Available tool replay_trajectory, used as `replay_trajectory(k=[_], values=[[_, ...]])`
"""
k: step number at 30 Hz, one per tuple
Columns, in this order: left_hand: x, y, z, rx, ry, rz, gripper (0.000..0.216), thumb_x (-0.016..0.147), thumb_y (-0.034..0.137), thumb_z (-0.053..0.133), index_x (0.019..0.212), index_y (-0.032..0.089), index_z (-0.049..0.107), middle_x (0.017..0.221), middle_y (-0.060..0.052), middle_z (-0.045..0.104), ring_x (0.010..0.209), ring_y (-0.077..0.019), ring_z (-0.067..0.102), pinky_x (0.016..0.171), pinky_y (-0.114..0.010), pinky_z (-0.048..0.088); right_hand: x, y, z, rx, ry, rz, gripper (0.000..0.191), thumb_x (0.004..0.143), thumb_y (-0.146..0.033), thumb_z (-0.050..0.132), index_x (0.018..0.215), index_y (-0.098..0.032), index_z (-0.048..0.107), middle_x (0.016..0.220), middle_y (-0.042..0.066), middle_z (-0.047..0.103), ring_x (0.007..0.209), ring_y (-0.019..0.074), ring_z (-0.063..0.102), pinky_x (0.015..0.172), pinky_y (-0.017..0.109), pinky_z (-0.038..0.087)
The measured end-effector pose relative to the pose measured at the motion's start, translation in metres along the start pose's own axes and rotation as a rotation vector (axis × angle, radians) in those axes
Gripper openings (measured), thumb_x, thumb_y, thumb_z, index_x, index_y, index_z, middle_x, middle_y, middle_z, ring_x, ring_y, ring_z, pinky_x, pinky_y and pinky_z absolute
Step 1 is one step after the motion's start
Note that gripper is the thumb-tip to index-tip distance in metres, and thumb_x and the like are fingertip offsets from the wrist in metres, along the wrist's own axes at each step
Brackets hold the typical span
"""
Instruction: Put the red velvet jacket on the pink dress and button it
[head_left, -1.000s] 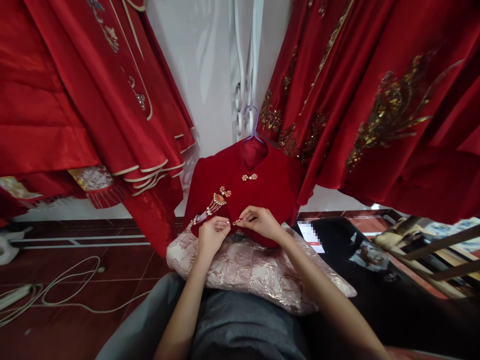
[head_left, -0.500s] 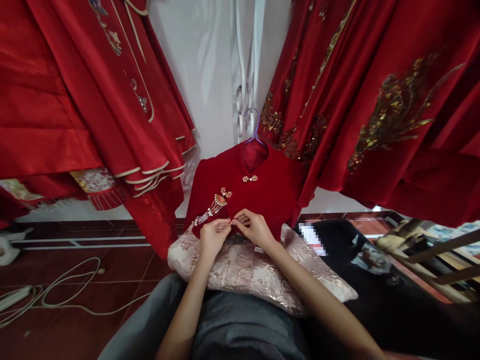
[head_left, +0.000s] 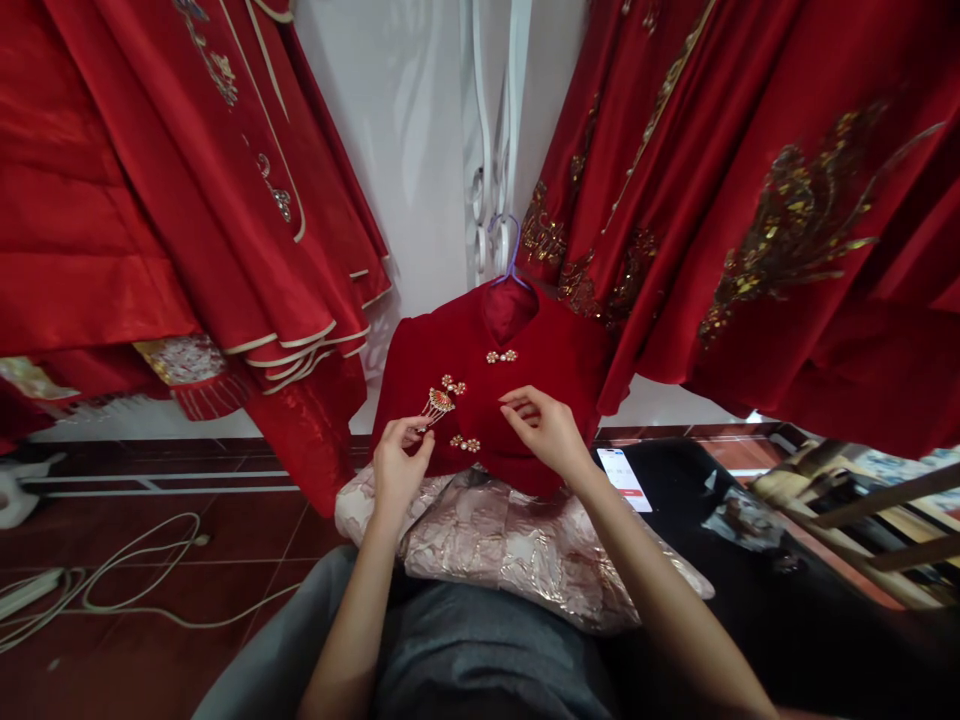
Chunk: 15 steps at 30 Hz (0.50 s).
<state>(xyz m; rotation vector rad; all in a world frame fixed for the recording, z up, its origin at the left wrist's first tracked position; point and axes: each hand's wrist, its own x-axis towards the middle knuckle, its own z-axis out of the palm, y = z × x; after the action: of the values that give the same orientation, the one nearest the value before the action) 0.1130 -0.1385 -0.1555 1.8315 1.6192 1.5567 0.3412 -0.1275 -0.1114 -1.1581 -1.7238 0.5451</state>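
The red velvet jacket [head_left: 540,375], fastened by pearl clasps [head_left: 465,443], lies between the left hand [head_left: 397,465], pinching its tassel brooch [head_left: 437,403], and the unclenched, empty right hand [head_left: 547,432].

A small red velvet garment [head_left: 525,400] on a purple hanger [head_left: 508,248] lies with its lower part over a pale pink brocade cloth [head_left: 517,545] on the person's lap; the left hand [head_left: 396,468] pinches the fan-shaped tassel ornament [head_left: 439,402] at the garment's front, fingers curled around its hanging strands; the right hand [head_left: 546,430] hovers just over the velvet, fingers loosely bent, holding nothing that can be made out; a pearl clasp [head_left: 466,443] sits between the two hands, another clasp [head_left: 500,356] below the collar; red embroidered robes [head_left: 750,200] hang on both sides; a phone [head_left: 624,478] lies near the right wrist; white cables [head_left: 135,580] trail on the tiled floor [head_left: 150,500].
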Motion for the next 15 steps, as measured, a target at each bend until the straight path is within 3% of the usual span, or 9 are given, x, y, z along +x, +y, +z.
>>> replay_trajectory(k=[3, 6, 9, 15], values=[[-0.005, 0.003, 0.008, 0.051, -0.129, 0.077, 0.016, 0.079, 0.023, 0.063, 0.094, 0.021, 0.069, 0.095, -0.004, 0.063, 0.084, -0.0161, 0.060, 0.082, -0.032, 0.050, -0.002, 0.000, 0.002, -0.030, -0.051, 0.043, 0.015, 0.084, -0.029, 0.058, 0.096, -0.021, 0.062, 0.085, 0.002, 0.070, 0.070, 0.0126, 0.065, 0.063, 0.024, 0.053], [-0.012, 0.001, 0.020, 0.112, -0.213, 0.121, 0.017, 0.077, 0.026, 0.067, 0.094, 0.023, 0.069, 0.095, -0.004, 0.062, 0.092, -0.0199, 0.059, 0.087, -0.036, 0.047, -0.007, 0.007, 0.016, -0.049, -0.197, 0.087, 0.017, 0.081, -0.026, 0.061, 0.097, -0.021, 0.061, 0.079, 0.001, 0.069, 0.065, 0.0126, 0.065, 0.063, 0.025, 0.052], [-0.015, -0.002, 0.025, 0.152, -0.215, 0.129, 0.011, 0.078, 0.027, 0.069, 0.088, 0.023, 0.069, 0.093, -0.004, 0.063, 0.092, -0.0208, 0.059, 0.088, -0.037, 0.046, -0.011, 0.018, 0.032, -0.025, -0.284, 0.082, 0.017, 0.079, -0.023, 0.063, 0.096, -0.020, 0.061, 0.079, 0.001, 0.069, 0.068, 0.0130, 0.065, 0.066, 0.025, 0.051], [-0.014, -0.003, 0.025, 0.084, -0.237, 0.081, 0.008, 0.077, 0.026, 0.070, 0.082, 0.020, 0.066, 0.087, -0.003, 0.067, 0.085, -0.0187, 0.062, 0.081, -0.033, 0.048, -0.014, 0.033, 0.051, 0.022, -0.292, 0.052, 0.014, 0.077, -0.020, 0.065, 0.090, -0.018, 0.060, 0.077, 0.002, 0.067, 0.067, 0.0123, 0.062, 0.063, 0.024, 0.049]])
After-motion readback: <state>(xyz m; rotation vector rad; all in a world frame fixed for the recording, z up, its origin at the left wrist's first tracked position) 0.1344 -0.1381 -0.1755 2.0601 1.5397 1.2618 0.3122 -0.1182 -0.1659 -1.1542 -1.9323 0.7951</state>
